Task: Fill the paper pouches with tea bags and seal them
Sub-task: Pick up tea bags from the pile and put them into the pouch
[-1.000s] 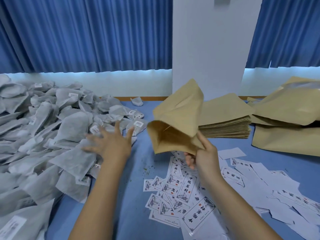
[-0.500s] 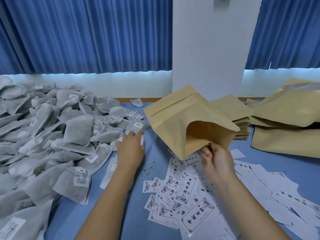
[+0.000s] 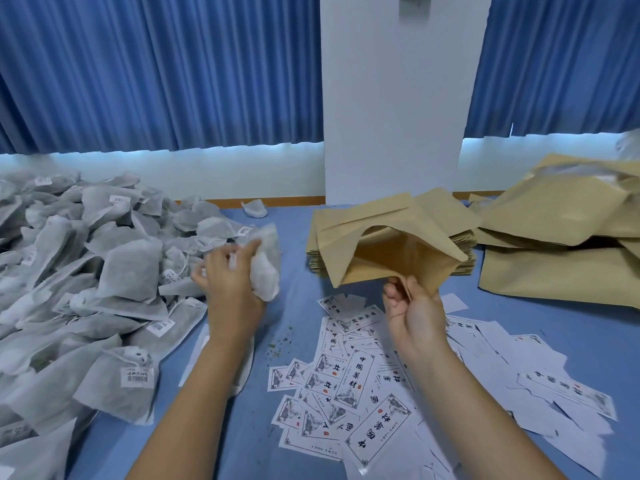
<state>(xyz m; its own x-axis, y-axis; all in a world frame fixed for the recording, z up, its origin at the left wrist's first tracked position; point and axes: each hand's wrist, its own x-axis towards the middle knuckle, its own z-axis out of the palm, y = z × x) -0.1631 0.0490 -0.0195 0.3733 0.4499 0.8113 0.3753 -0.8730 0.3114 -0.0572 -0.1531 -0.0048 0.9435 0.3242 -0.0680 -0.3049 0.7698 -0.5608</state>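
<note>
**Head view.** The left hand (image 3: pixel 230 289) is clenched round a crumpled white tea bag (image 3: pixel 265 271), possibly more than one. The bag bulges out past the fingertips on the side nearer the pouch (image 3: pixel 391 254). A second ago this hand was spread flat and empty over the bag pile (image 3: pixel 86 271). Half a second ago its fingers were dipping into the pile's near edge. It now sits off the pile, which lies behind the knuckles and away to their outer side.

The right hand (image 3: pixel 414 313) pinches the pouch's lower lip between thumb and curled fingers. The paper rises directly above the fingertips. Over the same second the pouch has been turned, so that its gaping end now faces the person and tilts toward the left hand. The far end, which has a pressed line across it, points away.

A clear gap of blue table (image 3: pixel 294 244) separates the bag from the pouch's open end, and nothing has entered the pouch yet.

Beyond the right fingertips lies a stack of flat pouches (image 3: pixel 465 258). Further to their outer side lie larger brown bags (image 3: pixel 554 237). Printed labels (image 3: pixel 356 382) are scattered below both wrists.

**Reading.** Picking appears complete and loading is about to begin. The next move would probably carry the bag across the gap into the opening. The floppy lip, held at one point only, may sag shut. Sealing has not started.
</note>
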